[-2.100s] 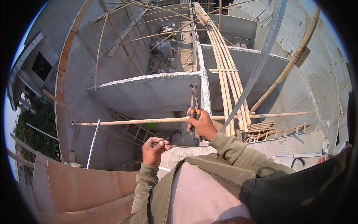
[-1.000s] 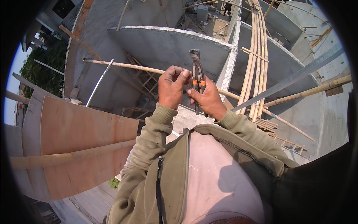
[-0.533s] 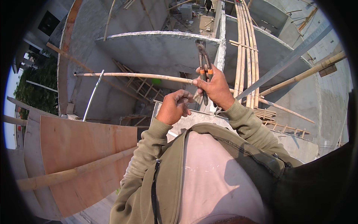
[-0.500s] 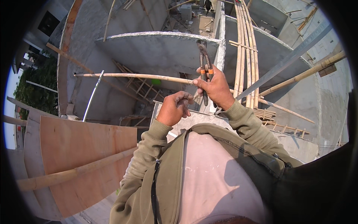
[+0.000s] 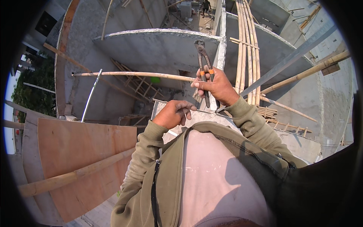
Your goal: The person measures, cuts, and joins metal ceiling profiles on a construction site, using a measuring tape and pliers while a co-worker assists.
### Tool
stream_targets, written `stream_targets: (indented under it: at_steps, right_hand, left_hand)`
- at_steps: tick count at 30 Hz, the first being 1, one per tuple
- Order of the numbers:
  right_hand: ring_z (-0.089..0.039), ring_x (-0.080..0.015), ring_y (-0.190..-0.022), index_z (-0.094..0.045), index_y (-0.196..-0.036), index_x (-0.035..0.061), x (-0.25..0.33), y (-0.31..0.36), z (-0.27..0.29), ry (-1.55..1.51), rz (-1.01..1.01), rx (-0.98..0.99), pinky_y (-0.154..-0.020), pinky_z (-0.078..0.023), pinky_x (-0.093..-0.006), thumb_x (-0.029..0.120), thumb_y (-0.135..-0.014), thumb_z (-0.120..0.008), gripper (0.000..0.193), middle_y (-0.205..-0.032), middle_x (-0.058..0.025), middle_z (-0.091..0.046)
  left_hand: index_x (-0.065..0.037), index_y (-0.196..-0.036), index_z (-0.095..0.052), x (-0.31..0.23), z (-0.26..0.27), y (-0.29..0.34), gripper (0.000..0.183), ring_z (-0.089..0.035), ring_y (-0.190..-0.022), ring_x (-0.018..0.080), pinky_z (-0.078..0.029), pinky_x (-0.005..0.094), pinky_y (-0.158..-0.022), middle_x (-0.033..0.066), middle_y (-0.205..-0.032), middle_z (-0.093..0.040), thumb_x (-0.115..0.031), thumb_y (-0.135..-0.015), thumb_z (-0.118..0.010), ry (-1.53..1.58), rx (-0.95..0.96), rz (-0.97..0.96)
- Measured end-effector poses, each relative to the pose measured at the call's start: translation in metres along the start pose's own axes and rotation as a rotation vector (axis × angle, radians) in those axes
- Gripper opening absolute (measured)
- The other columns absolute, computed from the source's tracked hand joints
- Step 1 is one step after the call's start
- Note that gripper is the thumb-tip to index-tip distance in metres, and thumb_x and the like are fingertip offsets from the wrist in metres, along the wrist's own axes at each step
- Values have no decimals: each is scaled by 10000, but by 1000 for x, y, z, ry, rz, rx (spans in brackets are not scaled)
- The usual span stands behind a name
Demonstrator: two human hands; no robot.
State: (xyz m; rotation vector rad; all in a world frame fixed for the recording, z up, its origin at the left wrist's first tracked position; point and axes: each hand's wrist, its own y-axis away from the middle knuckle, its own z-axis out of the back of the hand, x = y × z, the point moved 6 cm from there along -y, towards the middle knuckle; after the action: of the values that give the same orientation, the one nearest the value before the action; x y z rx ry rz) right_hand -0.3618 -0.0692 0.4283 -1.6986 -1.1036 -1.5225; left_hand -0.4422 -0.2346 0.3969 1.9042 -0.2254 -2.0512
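Note:
My right hand [image 5: 221,90] is closed around a pair of end-cutting pincers [image 5: 204,56] with dark handles and orange bands. The jaws point up and away from me, and the handles spread slightly below them. Lower and to the left, my left hand [image 5: 172,113] hovers with loosely bent fingers and nothing visible in it. Just past both hands lies a long bamboo pole [image 5: 132,74], its right end passing behind my right hand. Beneath the hands is the pale rough top of a wall [image 5: 211,118].
Deep rooms with grey walls [image 5: 162,47] drop away ahead. Bundled bamboo poles [image 5: 247,56] run along the right, beside a slanting metal bar [image 5: 287,62]. A plywood sheet [image 5: 87,147] with a thick bamboo pole [image 5: 75,176] over it lies at left. Another person [image 5: 205,6] is far below.
My left hand has drawn down and left, away from my right hand. The pincers stay in my right hand, and the view has shifted slightly.

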Motion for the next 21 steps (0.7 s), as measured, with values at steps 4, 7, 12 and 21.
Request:
stream_targets:
  at_steps: [4, 7, 12, 21]
  right_hand:
    - [-654, -105, -656, -518, -1123, 3, -2, 2, -3, -17, -51, 32, -569, -531, -237, 31, -892, -717, 306, -970, -144, -729]
    - [-649, -101, -659, -512, -1125, 8, -5, 1, -3, -47, -22, 29, -573, -522, -230, 46, -902, -712, 302, -955, -146, -734]
    - [-634, -100, -646, -514, -1113, 16, -6, -1, -4, -50, -1, 54, -581, -529, -234, 75, -908, -724, 299, -952, -165, -726]
    - [-608, -99, -617, -523, -1140, 3, 5, -9, 14, 24, 110, -219, -569, -518, -245, 38, -914, -709, 295, -819, -90, -667]
  left_hand:
    - [30, -1168, -679, 9, 7, 1, 285, -567, -601, 103, -470, 255, -552, 48, -781, -643, 41, -976, -468, 31, 12, 70]
    - [33, -1168, -684, 12, 8, -2, 281, -564, -605, 107, -473, 263, -563, 47, -774, -641, 13, -980, -475, 50, 30, 89]
    - [25, -1164, -697, 9, 5, -4, 287, -532, -600, 107, -454, 263, -580, 40, -750, -626, -30, -986, -479, 21, 89, 74]
    - [66, -1370, -532, 11, -3, -12, 467, -486, -663, 126, -409, 268, -608, 54, -806, -586, -277, -1055, -492, 620, 88, 29]
